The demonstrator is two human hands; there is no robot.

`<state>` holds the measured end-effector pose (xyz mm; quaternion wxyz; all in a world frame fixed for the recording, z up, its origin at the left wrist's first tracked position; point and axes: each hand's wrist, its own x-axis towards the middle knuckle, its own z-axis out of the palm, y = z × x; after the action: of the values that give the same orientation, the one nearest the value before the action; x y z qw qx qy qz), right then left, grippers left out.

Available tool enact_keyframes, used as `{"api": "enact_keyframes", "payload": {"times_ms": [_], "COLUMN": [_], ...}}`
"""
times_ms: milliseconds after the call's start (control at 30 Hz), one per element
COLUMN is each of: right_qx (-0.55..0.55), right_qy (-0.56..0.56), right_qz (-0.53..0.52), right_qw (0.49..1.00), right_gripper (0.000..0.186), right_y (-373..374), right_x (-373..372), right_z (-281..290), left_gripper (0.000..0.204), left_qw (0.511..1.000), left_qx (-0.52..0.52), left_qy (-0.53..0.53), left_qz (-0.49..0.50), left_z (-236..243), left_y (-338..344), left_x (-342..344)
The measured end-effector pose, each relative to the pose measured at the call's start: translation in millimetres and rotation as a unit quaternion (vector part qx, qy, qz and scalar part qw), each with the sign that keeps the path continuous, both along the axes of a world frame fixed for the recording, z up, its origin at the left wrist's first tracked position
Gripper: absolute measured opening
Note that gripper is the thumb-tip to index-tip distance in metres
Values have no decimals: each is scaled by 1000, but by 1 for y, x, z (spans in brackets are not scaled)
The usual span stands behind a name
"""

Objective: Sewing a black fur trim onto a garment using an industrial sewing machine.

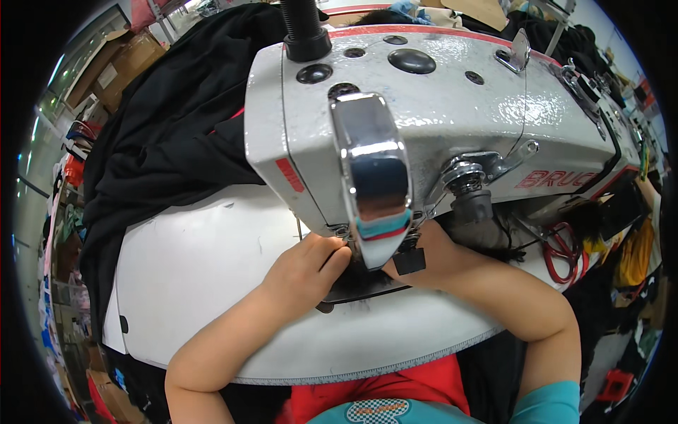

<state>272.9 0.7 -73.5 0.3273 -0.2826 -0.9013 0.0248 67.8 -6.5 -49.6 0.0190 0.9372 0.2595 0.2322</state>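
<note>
A white sewing machine [438, 106] stands over the white table [205, 261], its head right above my hands. My left hand [305, 272] is closed, thumb and fingers pressed together beside the needle area. What it pinches, if anything, is too small or hidden to make out. On the other side of the shiny metal take-up cover [374, 162] is my right hand [434, 258], close under the machine arm. Its fingers are hidden behind the machine parts. Between the hands lies a dark patch, and I cannot tell cloth from machine plate there.
A large heap of black fabric [176, 120] lies behind and left of the machine. Red-handled scissors [561, 254] rest at the right, near a black tension knob [472, 205]. A measuring tape [395, 374] runs along the table's curved front edge. Cardboard boxes [131, 67] stand far left.
</note>
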Motion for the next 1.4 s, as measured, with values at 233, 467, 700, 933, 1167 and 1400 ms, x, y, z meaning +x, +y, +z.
{"api": "enact_keyframes", "payload": {"times_ms": [233,467,700,933,1167,1400], "right_qx": [-121,203,84,70,31,3], "right_qy": [-8,-111,-163,-187,-80,-98], "right_qz": [-12,8,-116,-177,-186,-188], "right_qw": [993,973,976,964,979,977], "right_gripper": [17,30,35,35,39,39], "right_y": [-1,-23,-30,-39,-36,-37], "right_x": [9,4,-12,-25,-29,-35], "right_z": [-2,23,20,20,13,16], "left_gripper": [49,31,21,26,27,27], "left_qw": [975,936,886,895,905,906], "left_qx": [-185,-312,-437,-419,-395,-391], "left_qy": [-104,-137,-129,-111,-118,-138], "left_qz": [66,82,86,107,104,90], "left_z": [2,16,19,9,10,7], "left_y": [-6,20,33,33,30,28], "left_x": [4,-6,-12,-11,-13,-11]}}
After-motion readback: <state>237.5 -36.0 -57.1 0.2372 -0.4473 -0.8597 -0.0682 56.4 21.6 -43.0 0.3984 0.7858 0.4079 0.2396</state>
